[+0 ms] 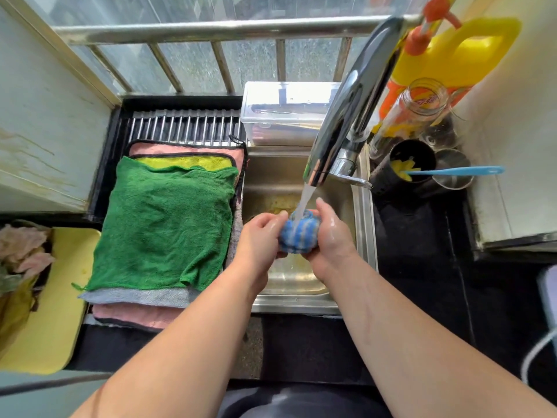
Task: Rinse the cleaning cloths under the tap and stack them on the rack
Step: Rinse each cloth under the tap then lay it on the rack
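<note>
Here we are with the left hand (261, 236) and the right hand (333, 236), both bare. We can see they are wet, with a shine of water over the knuckles and the backs. Behind each hand runs a bare arm, the left forearm (187, 342) and the right forearm (407, 336), uncovered as far back as we can see. On the right forearm we pick out faint raised lines, tendon or vein, just behind the wrist. Further back from the hands, between the two forearms, we catch a dark garment (301, 402), near black with soft folds. We cannot tell which piece of clothing it is.
</note>
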